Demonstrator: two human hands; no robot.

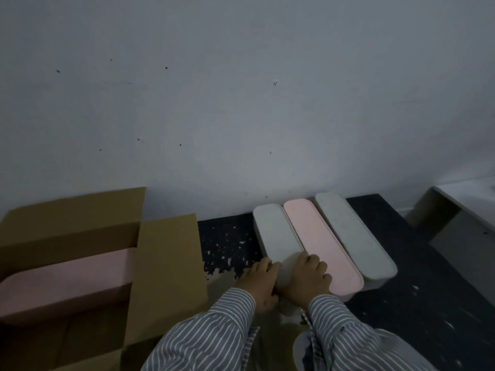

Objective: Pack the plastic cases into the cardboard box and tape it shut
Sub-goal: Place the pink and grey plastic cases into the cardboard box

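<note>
While both hands [288,282] clasp the grey case's [276,231] near end.

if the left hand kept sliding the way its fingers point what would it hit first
The left hand already lies along the grey case; past that, probably the wall, though depth is unclear.

Two bare hands w/ long sleeves, both entering from approx 6 o'clock. Left hand [263,283] and right hand [305,281]: no gloves, rings or watch visible. Left sleeve [211,333] & right sleeve [345,330]: grey-blue shirt fabric w/ thin white pinstripes, loose and baggy, gathered into buttoned-style cuffs at the wrists. Stripes run lengthwise along each forearm. Fabric looks creased; lighting dim, so exact shade unclear.
</note>
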